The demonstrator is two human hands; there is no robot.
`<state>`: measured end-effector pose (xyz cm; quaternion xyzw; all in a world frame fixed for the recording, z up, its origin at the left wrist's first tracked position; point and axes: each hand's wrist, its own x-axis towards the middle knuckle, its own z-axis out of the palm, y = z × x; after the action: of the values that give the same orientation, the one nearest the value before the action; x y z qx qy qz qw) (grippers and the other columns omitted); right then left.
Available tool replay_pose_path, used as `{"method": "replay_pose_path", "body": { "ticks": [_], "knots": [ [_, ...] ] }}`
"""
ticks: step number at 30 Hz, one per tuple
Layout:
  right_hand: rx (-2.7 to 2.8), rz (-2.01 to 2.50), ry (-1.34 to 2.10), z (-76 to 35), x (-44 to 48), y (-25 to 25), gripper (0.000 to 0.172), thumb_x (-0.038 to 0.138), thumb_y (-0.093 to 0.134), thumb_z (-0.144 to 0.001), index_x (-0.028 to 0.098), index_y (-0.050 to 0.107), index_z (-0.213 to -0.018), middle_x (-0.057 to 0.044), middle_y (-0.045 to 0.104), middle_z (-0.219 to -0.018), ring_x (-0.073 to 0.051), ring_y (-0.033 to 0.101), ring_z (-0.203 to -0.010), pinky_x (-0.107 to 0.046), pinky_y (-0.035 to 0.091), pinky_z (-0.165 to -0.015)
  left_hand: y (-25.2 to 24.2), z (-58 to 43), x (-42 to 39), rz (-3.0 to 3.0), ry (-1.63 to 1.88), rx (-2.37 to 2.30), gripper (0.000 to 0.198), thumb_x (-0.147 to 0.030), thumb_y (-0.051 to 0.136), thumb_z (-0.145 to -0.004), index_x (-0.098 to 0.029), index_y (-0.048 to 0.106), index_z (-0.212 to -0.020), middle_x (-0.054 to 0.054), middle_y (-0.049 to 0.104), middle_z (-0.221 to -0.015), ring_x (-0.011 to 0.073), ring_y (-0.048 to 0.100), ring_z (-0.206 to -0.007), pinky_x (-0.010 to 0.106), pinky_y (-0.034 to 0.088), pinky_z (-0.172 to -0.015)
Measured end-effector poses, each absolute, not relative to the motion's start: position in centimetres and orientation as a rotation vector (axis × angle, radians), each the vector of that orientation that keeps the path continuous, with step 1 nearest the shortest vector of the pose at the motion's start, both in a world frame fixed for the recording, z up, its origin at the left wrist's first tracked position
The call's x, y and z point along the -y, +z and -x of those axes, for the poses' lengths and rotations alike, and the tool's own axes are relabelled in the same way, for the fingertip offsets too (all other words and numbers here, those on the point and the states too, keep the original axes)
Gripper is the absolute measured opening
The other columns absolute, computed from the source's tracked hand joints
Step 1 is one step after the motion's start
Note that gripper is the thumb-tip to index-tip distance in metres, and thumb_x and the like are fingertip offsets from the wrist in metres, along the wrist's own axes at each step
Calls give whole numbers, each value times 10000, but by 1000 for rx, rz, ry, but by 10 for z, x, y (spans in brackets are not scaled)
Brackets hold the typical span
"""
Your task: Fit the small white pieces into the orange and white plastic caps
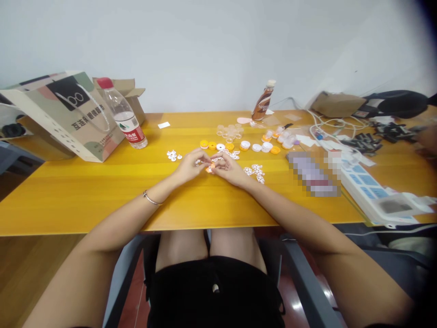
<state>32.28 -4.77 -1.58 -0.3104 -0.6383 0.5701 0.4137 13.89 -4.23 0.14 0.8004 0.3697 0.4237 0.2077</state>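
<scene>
My left hand (191, 165) and my right hand (228, 169) meet over the middle of the table. Between their fingertips is a small orange-and-white round plastic part (210, 167), pinched from both sides and partly covered by the fingers. Just beyond lies a row of orange and white round caps (244, 145). White lattice-patterned pieces (256, 171) rest to the right of my right hand, with more partly behind it. Small white pieces (173, 155) sit in a cluster left of my left hand. Clear plastic cups (229, 132) stand together behind the row.
At left are a paper bag (80, 114), a cardboard box (134, 98) and a water bottle (124, 118). A brown drink bottle (263, 101) stands at the back. On the right lie a blurred-out item (312, 174), a white power strip (375, 189), cables and black parts (363, 143).
</scene>
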Motion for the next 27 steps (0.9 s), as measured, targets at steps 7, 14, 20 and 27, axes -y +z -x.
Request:
{"method": "replay_pose_path", "body": {
  "ticks": [7,14,20,27],
  "knots": [
    [1592,764,1429,-324,46,-13,366,288,712,-679,242,497,-972,48,630,-727,-120,628,-715,-310,489,-797,-3,-138,34,-1946,1182,-1025,193,-307,694,-713,-144,631,-793,24,622,-769,120,565,-692,260,452,-689],
    [1579,798,1437,-326,44,-15,350,289,721,-676,242,525,-961,47,614,-731,-118,620,-729,-307,490,-802,-2,-138,36,-1746,1127,-1003,305,-430,669,-732,-136,633,-808,24,662,-748,108,578,-652,238,446,-647],
    [1621,782,1421,-326,46,-14,400,298,738,-670,233,515,-996,41,627,-763,-110,618,-752,-293,490,-803,-4,-141,38,-1676,1073,-1035,343,-383,771,-620,-123,624,-789,23,658,-704,103,594,-623,245,469,-646],
    [1670,826,1379,-326,43,-12,402,381,714,-704,233,516,-1021,32,636,-750,-125,624,-722,-313,507,-769,-2,-141,39,-1591,1079,-1018,320,-353,776,-615,-129,605,-767,6,648,-666,89,586,-592,237,468,-621]
  ]
}}
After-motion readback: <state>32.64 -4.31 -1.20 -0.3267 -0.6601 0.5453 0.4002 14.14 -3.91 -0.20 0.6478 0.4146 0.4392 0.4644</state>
